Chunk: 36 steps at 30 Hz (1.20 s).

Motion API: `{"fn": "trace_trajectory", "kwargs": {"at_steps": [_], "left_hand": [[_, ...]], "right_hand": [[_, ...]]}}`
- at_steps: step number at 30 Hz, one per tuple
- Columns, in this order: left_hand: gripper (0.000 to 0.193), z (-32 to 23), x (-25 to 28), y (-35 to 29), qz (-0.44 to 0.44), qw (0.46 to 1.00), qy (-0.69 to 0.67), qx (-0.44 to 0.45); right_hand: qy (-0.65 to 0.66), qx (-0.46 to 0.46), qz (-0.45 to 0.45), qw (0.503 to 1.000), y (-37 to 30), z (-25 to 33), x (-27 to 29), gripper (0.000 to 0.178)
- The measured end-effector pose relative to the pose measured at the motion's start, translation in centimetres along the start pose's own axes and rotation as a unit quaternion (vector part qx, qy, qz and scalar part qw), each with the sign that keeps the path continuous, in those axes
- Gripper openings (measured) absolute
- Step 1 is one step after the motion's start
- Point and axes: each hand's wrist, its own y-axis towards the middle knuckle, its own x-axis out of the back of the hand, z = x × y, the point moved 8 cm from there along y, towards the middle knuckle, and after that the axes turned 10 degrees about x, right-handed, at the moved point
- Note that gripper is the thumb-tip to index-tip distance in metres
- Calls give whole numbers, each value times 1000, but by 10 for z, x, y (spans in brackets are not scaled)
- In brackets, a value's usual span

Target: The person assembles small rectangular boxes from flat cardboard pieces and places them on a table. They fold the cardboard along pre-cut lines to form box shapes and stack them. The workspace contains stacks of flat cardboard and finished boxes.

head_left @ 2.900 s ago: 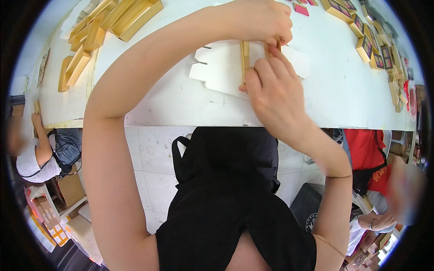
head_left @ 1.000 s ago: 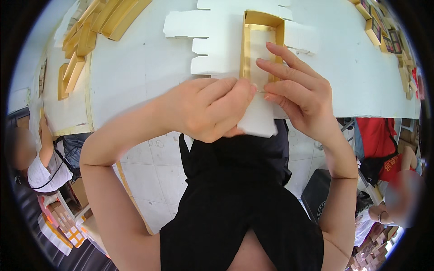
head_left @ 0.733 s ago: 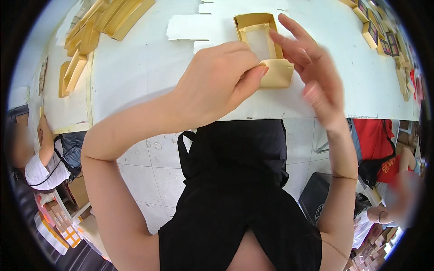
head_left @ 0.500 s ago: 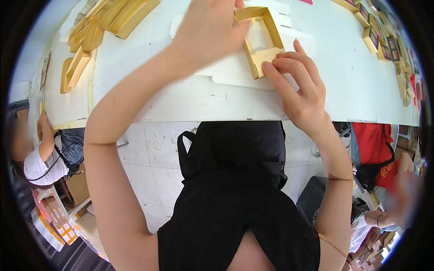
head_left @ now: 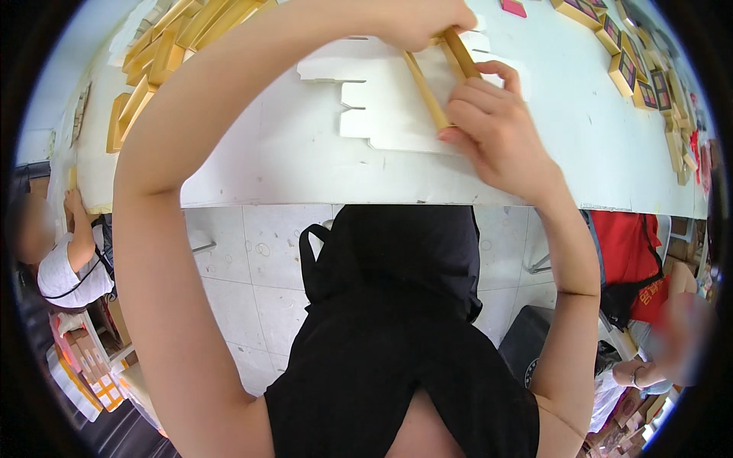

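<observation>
Between my hands is a gold cardboard box frame [head_left: 426, 89], with its two long walls showing as narrow strips. My left hand [head_left: 427, 23], partly cut off by the upper edge of the picture, has its fingers closed at the frame's far end. My right hand [head_left: 496, 126] grips the near end, its thumb low on the left and its fingers along the right wall. That near end is mostly hidden behind the right hand. Flat white die-cut card pieces [head_left: 389, 126] with notched edges lie on the table under the frame.
Gold open boxes [head_left: 164, 57] are piled at the far left of the white table [head_left: 267, 168]. Gold boxes with dark windowed tops [head_left: 622, 72] stand at the far right, near a small pink piece [head_left: 514, 8]. Other people sit at both sides.
My left hand has moved right onto the frame's far end. The frame has tilted, its walls now looking thin, and my right hand has closed further round the near end.
</observation>
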Motion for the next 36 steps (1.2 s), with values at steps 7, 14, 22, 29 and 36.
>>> {"fn": "trace_trajectory", "kwargs": {"at_steps": [7,14,22,29,36], "left_hand": [[78,17,-25,-63,10,972,-235,29],[62,4,-22,-91,-198,968,-141,70],[30,26,29,-164,-309,920,-158,179],[38,64,-1,-310,-173,868,62,462],[40,23,31,-253,-326,837,249,363]], "right_hand": [[63,-121,-80,987,-44,-24,22,20],[55,-127,-58,989,-44,-37,18,28],[199,-84,-192,957,-33,-18,56,90],[12,-28,47,998,-17,0,-1,72],[96,-107,33,989,-8,-13,3,29]]}}
